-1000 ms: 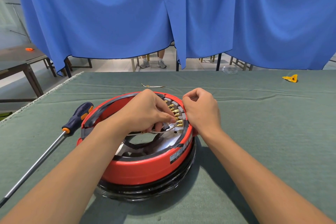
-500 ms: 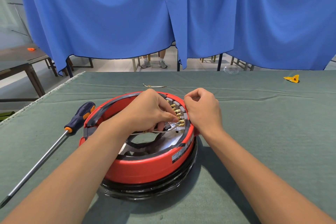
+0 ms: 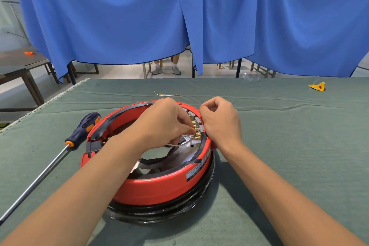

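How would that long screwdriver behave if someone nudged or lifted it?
The screwdriver would probably roll only a little: its handle looks rounded, but it lies on soft green cloth. The long metal shaft looks stiff, not bendy. Lifted by the handle, it would likely feel tip-heavy.

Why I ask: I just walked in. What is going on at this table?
A person is working with both hands on a red ring-shaped housing on the green table. The left hand pinches at the row of brass terminals inside its rim; the right hand is curled against the rim beside them. The screwdriver lies untouched at the left.
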The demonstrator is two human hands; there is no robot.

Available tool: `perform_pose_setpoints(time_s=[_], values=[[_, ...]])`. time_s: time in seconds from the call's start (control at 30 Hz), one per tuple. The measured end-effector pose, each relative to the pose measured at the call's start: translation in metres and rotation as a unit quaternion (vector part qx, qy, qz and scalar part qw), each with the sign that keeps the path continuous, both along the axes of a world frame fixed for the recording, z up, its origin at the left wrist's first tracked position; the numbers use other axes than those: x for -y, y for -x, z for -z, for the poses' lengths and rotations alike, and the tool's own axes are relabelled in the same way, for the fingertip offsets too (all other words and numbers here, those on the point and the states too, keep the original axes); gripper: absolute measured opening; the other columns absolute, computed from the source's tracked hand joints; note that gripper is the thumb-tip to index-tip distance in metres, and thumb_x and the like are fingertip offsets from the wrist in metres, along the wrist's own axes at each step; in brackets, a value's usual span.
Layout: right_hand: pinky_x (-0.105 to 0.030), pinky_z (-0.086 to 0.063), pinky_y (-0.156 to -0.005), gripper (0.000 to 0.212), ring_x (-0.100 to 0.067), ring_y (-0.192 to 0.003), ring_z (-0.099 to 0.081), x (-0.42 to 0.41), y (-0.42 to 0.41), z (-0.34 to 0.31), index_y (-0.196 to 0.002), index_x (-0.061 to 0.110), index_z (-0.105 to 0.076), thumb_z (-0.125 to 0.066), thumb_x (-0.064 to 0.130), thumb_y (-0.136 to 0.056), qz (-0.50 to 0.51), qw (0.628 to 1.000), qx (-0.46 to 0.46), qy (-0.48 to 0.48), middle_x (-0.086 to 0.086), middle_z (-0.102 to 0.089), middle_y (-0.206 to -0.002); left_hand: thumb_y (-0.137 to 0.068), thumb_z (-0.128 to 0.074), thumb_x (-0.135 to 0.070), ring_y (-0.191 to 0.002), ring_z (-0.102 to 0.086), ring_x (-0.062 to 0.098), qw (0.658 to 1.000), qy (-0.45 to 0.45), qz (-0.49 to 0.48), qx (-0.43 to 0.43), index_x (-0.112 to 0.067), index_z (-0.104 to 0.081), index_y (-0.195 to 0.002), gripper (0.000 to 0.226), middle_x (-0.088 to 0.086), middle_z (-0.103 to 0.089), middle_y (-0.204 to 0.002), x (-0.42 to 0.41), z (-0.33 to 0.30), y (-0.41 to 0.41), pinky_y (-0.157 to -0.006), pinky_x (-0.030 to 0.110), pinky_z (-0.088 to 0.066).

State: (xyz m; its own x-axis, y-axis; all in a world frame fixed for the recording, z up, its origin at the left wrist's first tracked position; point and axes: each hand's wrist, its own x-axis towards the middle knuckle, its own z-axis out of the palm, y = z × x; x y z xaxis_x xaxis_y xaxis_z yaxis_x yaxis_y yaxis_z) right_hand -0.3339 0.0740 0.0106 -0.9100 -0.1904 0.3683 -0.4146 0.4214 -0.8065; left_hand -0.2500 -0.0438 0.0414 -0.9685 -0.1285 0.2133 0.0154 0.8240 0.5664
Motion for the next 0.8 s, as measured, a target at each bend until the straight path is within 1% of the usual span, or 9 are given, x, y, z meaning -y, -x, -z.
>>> perform_pose_setpoints(time_s=[0.1,0.2,0.3,0.4,0.5,0.57,0.63,0.67,0.8], values=[[-0.028,-0.039,-0.061,0.007,-0.011,-0.076,-0.055,0.001,0.001,0.0,-0.08,0.023,-0.058,-0.054,0.025,-0.086,0.01,1.0,-0.013,-0.014,0.01,-0.059,-0.08,-0.081,-0.072,-0.026,-0.039,-0.048,-0.001,0.997,0.079,-0.014,-0.017,-0.029,-0.07,-0.062,0.02,-0.012,-0.055,-0.04,-0.006,0.0,-0.001,-0.051,0.021,-0.036],[-0.027,-0.028,-0.053,0.009,-0.005,-0.067,-0.043,0.0,0.001,-0.002,-0.083,0.024,-0.046,-0.05,0.031,-0.086,0.036,0.996,-0.017,-0.074,0.011,-0.047,-0.08,-0.081,-0.071,-0.027,-0.045,-0.05,-0.004,0.994,0.106,-0.018,-0.023,-0.03,-0.074,-0.068,0.014,-0.02,-0.052,-0.039,-0.008,-0.002,-0.002,-0.055,0.023,-0.041],[-0.033,-0.033,-0.064,0.021,-0.024,-0.074,-0.048,0.0,0.001,-0.005,-0.087,0.017,-0.048,-0.041,0.037,-0.088,0.038,0.989,0.04,-0.138,0.002,-0.052,-0.08,-0.082,-0.07,-0.031,-0.051,-0.052,0.001,0.992,0.123,-0.024,-0.027,-0.031,-0.076,-0.079,0.007,-0.016,-0.057,-0.049,-0.008,-0.004,-0.004,-0.061,0.025,-0.046],[-0.035,-0.032,-0.063,0.032,-0.029,-0.071,-0.046,0.0,0.002,-0.006,-0.068,0.016,-0.043,-0.035,0.038,-0.09,0.025,0.981,0.059,-0.185,-0.002,-0.049,-0.07,-0.084,-0.066,-0.031,-0.063,-0.05,0.015,0.983,0.177,-0.019,-0.043,-0.031,-0.077,-0.087,0.011,-0.011,-0.056,-0.062,-0.014,-0.004,-0.004,-0.062,0.027,-0.041],[-0.036,-0.032,-0.064,0.035,-0.029,-0.07,-0.043,0.001,0.003,-0.006,-0.06,0.017,-0.034,-0.033,0.035,-0.091,0.006,0.981,0.077,-0.178,-0.006,-0.048,-0.071,-0.086,-0.062,-0.031,-0.075,-0.054,0.02,0.971,0.229,-0.014,-0.059,-0.032,-0.076,-0.093,0.016,-0.005,-0.067,-0.078,-0.018,-0.003,-0.004,-0.065,0.027,-0.041],[-0.036,-0.033,-0.066,0.034,-0.03,-0.075,-0.042,0.002,0.005,-0.006,-0.061,0.017,-0.031,-0.034,0.032,-0.091,-0.006,0.983,0.09,-0.161,-0.01,-0.048,-0.079,-0.087,-0.062,-0.033,-0.076,-0.055,0.019,0.971,0.232,-0.017,-0.058,-0.033,-0.076,-0.094,0.016,-0.007,-0.065,-0.076,-0.017,-0.004,-0.004,-0.064,0.027,-0.041],[-0.036,-0.032,-0.068,0.032,-0.03,-0.079,-0.042,0.002,0.006,-0.006,-0.062,0.017,-0.031,-0.034,0.03,-0.092,-0.013,0.984,0.095,-0.151,-0.012,-0.048,-0.084,-0.086,-0.063,-0.036,-0.071,-0.048,0.015,0.975,0.216,-0.028,-0.054,-0.034,-0.075,-0.092,0.014,-0.009,-0.058,-0.07,-0.015,-0.006,-0.004,-0.061,0.026,-0.034],[-0.036,-0.032,-0.068,0.032,-0.03,-0.079,-0.042,0.002,0.007,-0.006,-0.062,0.017,-0.031,-0.035,0.029,-0.092,-0.015,0.984,0.095,-0.148,-0.012,-0.049,-0.084,-0.086,-0.063,-0.037,-0.071,-0.047,0.014,0.975,0.212,-0.032,-0.055,-0.034,-0.075,-0.092,0.013,-0.009,-0.06,-0.072,-0.015,-0.006,-0.003,-0.06,0.026,-0.032],[-0.037,-0.031,-0.068,0.029,-0.031,-0.079,-0.042,0.002,0.007,-0.005,-0.064,0.017,-0.033,-0.035,0.026,-0.091,-0.021,0.984,0.096,-0.148,-0.011,-0.05,-0.086,-0.089,-0.058,-0.034,-0.084,-0.058,0.02,0.963,0.26,-0.022,-0.06,-0.032,-0.074,-0.096,0.018,-0.004,-0.07,-0.09,-0.019,-0.003,-0.003,-0.065,0.027,-0.038]])
